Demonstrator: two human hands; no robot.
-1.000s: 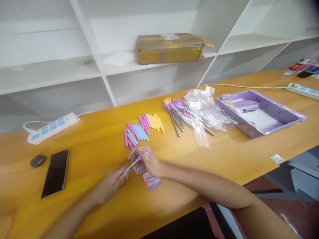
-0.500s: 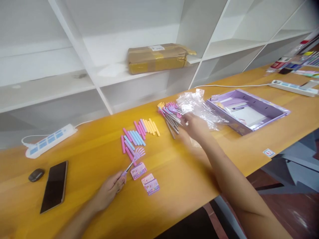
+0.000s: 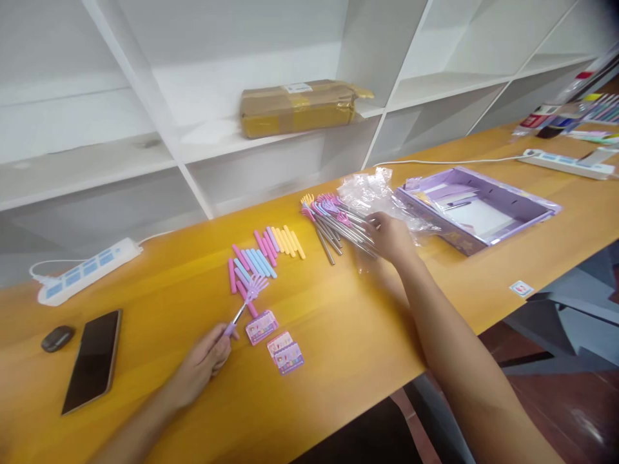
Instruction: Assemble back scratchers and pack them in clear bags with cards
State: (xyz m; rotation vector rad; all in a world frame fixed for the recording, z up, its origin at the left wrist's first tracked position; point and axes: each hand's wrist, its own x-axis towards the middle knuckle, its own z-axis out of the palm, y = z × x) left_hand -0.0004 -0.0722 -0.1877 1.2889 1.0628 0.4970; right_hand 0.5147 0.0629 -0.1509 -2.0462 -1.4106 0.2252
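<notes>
No wording is legible. Fine print, too small to read, fills the purple cards (image 3: 262, 327) on the table (image 3: 338, 335). A white label (image 3: 296, 87) marks the carton (image 3: 300, 117); a red-and-white band, apparently a brand label (image 3: 536, 120), blurs at right; a square sticker (image 3: 521, 288) bears an indistinct design.

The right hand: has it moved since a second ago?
Yes: judged against the purple open box, the right hand has moved rightward and farther forward, closer to it.

Right hand (image 3: 391, 237) partly hides clear bags (image 3: 370, 189); card print (image 3: 290, 358) illegibly small.
</notes>
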